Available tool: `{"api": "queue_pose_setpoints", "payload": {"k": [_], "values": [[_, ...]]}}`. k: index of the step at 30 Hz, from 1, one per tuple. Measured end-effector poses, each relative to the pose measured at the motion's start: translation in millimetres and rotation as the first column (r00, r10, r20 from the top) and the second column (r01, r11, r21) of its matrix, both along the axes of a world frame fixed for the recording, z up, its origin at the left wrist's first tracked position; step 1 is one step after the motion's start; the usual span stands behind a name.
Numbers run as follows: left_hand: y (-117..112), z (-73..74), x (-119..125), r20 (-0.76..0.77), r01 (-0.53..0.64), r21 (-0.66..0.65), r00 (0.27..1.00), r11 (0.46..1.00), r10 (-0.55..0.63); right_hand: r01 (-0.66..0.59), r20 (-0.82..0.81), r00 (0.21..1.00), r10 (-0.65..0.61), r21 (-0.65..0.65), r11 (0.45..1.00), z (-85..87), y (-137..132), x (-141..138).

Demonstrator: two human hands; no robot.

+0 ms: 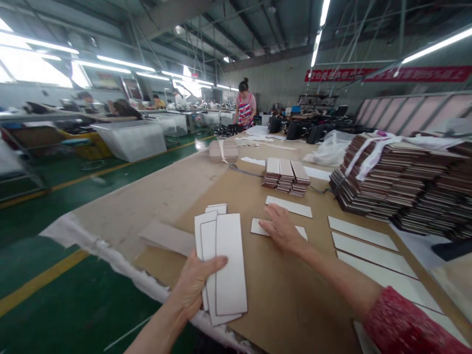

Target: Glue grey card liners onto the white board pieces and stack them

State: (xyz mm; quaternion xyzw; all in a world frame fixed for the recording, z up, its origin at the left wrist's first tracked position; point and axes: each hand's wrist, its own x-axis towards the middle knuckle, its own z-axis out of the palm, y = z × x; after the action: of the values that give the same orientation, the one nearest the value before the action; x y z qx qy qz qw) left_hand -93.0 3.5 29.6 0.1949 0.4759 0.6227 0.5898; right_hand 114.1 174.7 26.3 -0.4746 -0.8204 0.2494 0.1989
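Note:
My left hand (pixel 197 279) is closed around a small fanned stack of white rectangular panels (pixel 231 250) with dark edges, its thumb pressed on the top one. My right hand (pixel 283 227) reaches over a single white panel (pixel 255 226) lying on the brown table covering. Its fingers are stretched and apart, with the tips at that panel and partly covering it. Just beyond lies another white panel (pixel 300 207). A few smaller white pieces (pixel 217 208) show behind the held stack.
Several white panels lie in a row on the right (pixel 372 248). Neat stacks of panels (pixel 285 174) stand ahead, and a large tied pile (pixel 398 172) rises at the right. A tied bundle (pixel 224 151) sits farther back. Beyond the table stands a co-worker (pixel 245 105).

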Motion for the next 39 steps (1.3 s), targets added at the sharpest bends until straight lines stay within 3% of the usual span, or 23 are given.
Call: {"api": "queue_pose_setpoints", "payload": {"k": [3,6,8,11,15,20,25,29,34,39], "values": [[6,1.5,13,-0.080,-0.034,0.069,0.996,0.997,0.040,-0.155,-0.234,0.965,0.118,-0.146,0.977,8.4,-42,-16],[9,1.9,25,-0.097,-0.053,0.089,0.993,0.995,0.062,-0.162,-0.404,0.913,0.053,-0.242,0.957,15.2,-71,-23],[9,2.6,28,-0.028,-0.070,0.061,0.997,0.996,0.072,-0.115,-0.473,0.881,-0.029,-0.271,0.956,23.5,-71,-15],[6,6.5,19,0.054,-0.123,-0.044,0.991,0.991,0.126,-0.035,-0.497,0.861,-0.108,-0.269,0.962,38.2,-48,12],[-1,17.3,-2,0.104,-0.159,-0.060,0.981,0.985,0.165,-0.010,-0.341,0.938,-0.061,-0.202,0.979,37.6,-25,42],[-12,22.7,-14,0.033,-0.176,-0.002,0.984,0.984,0.176,-0.135,-0.073,0.988,0.133,-0.011,0.991,7.1,-48,39],[-14,14.0,-10,-0.077,-0.153,-0.010,0.985,0.988,0.152,-0.279,0.169,0.949,0.267,0.052,0.959,-10.2,-72,35],[-13,9.9,-5,-0.051,-0.095,-0.048,0.994,0.994,0.093,-0.300,0.399,0.877,0.268,0.018,0.954,-13.3,-58,35],[-12,7.0,-5,-0.036,-0.053,-0.058,0.998,0.997,0.051,-0.215,0.373,0.909,0.187,0.034,0.976,-16.0,-37,42],[-6,7.1,10,-0.014,-0.025,0.048,1.000,0.999,0.026,-0.206,0.233,0.955,0.184,0.076,0.975,-6.1,-43,34]]}}
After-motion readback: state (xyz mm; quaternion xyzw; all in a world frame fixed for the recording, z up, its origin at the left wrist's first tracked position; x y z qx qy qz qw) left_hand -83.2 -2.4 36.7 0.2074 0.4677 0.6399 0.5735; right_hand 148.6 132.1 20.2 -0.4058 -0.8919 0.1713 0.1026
